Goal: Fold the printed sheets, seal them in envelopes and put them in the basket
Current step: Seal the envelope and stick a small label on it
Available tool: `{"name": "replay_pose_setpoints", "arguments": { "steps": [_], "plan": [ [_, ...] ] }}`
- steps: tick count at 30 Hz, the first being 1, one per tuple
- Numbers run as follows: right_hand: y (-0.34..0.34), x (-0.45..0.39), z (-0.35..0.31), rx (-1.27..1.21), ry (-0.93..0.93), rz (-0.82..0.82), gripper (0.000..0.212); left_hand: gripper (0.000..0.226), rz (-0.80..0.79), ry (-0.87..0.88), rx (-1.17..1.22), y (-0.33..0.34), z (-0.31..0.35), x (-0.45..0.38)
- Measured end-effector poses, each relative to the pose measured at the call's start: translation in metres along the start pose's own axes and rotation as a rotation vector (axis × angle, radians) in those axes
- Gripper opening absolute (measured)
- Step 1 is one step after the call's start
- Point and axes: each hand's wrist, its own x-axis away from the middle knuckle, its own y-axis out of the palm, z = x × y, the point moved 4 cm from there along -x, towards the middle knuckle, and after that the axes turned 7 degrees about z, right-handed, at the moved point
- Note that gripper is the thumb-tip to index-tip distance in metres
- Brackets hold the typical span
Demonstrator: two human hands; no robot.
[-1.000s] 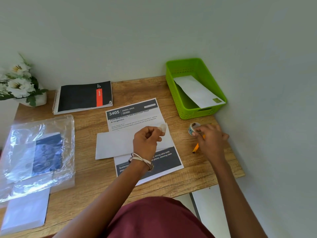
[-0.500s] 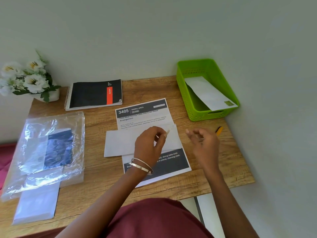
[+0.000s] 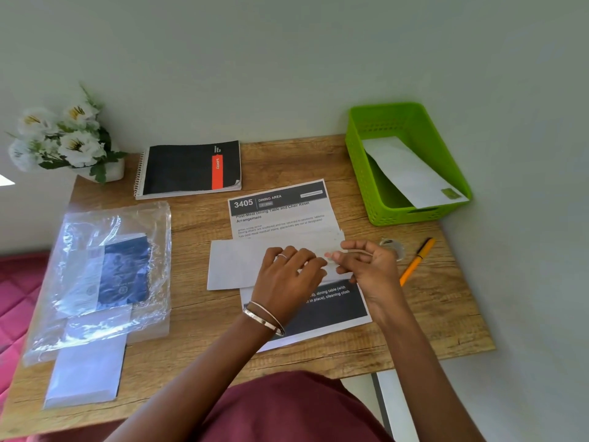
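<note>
Two hands at work over one envelope (image 3: 236, 266), laid flat across a printed sheet (image 3: 280, 212) at mid-table. Left hand (image 3: 287, 275) spread on the envelope, fingers fairly straight, pressing down, probably to stop any slide. Right hand (image 3: 366, 266) just beside, fingers curled, pinching what looked like a short strip of clear tape (image 3: 331, 255) at the envelope's right end; strip too faint for certainty. Likely step: sealing the flap. Printed sheet underneath unfolded, heading visible at the far edge, dark band at the near edge. Roll of tape (image 3: 393, 247) and orange pen (image 3: 416, 261) parked right of the hands, within easy reach. Green basket (image 3: 360, 173) at the far right corner, one finished envelope (image 3: 411, 173) leaning inside. Spare envelopes under a plastic bag (image 3: 105, 269) on the left of the table (image 3: 197, 317); notebook (image 3: 191, 167) and flowers (image 3: 63, 135) along the far edge.
</note>
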Motion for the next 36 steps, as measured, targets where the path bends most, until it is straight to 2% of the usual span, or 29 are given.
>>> {"name": "replay_pose_setpoints", "arguments": {
  "steps": [4,8,17,26,36],
  "plan": [
    [0.002,-0.016,0.007,0.059,-0.072,0.132,0.022,0.023,-0.195,-0.27,0.205,0.018,-0.013,-0.005],
    [0.005,-0.028,0.004,0.154,-0.152,0.184,0.022,0.022,-0.266,-0.435,0.33,0.038,-0.021,-0.016],
    [0.008,-0.047,0.003,0.276,-0.138,0.221,0.027,0.009,-0.216,-0.86,0.475,0.063,-0.031,-0.023],
    [0.014,-0.058,0.002,0.478,-0.133,0.293,0.035,0.009,-0.198,-0.982,0.497,0.071,-0.029,-0.025],
    [0.022,-0.058,-0.012,0.732,-0.241,0.285,0.034,0.014,-0.258,-0.906,0.371,0.075,-0.023,-0.025]
  ]
}}
